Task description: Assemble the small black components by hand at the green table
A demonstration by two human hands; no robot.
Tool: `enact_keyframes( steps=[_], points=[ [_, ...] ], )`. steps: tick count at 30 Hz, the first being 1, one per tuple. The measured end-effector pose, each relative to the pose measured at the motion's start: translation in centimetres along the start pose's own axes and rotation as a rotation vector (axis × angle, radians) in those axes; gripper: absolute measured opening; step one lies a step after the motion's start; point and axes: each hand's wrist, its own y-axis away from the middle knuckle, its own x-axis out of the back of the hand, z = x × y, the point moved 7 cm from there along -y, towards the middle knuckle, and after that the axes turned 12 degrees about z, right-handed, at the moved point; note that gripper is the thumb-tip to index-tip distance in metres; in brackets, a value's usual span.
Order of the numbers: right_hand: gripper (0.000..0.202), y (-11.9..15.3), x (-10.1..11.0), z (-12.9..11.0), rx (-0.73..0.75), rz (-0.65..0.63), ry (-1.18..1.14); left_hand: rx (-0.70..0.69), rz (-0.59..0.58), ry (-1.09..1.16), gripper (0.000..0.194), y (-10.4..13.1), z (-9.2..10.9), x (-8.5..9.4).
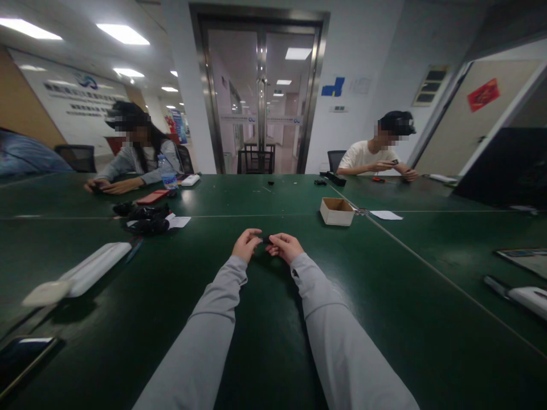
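Observation:
A small black piece (266, 240) is held just above the green tabletop, between my two hands. My right hand (287, 246) is closed on it, thumb and fingers pinching its right side. My left hand (245, 246) is at its left end, the index finger raised and the thumb close to a lower finger. A tiny pale bit shows at those left fingertips, too small to name. The exact kind of the black piece cannot be made out. Both forearms, in grey sleeves, reach forward over the table.
An open cardboard box (337, 212) stands ahead to the right, near white paper (386, 215). Black plastic bags (149, 219) and a white power strip (98, 267) lie left; a phone (23, 361) is nearer. Two people sit across, a water bottle (168, 173) beside the left one.

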Motion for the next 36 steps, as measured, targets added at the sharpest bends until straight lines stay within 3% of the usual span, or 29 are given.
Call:
enact_keyframes(
  steps=[7, 12, 20, 36],
  points=[
    [0.029, 0.00, 0.02, -0.04, 0.015, -0.009, 0.001, -0.049, 0.005, 0.031, 0.037, 0.13, 0.59, 0.04],
    [0.026, 0.03, 0.04, -0.03, 0.005, 0.002, 0.006, 0.058, -0.007, 0.027, 0.034, 0.12, -0.09, -0.24],
    [0.026, 0.13, -0.02, -0.05, 0.000, 0.009, -0.003, 0.073, -0.023, 0.053, 0.030, -0.08, -0.34, -0.30],
    [0.020, 0.28, -0.12, -0.23, -0.009, 0.015, 0.011, 0.026, -0.008, 0.054, 0.033, -0.08, -0.03, -0.06]
  ],
)
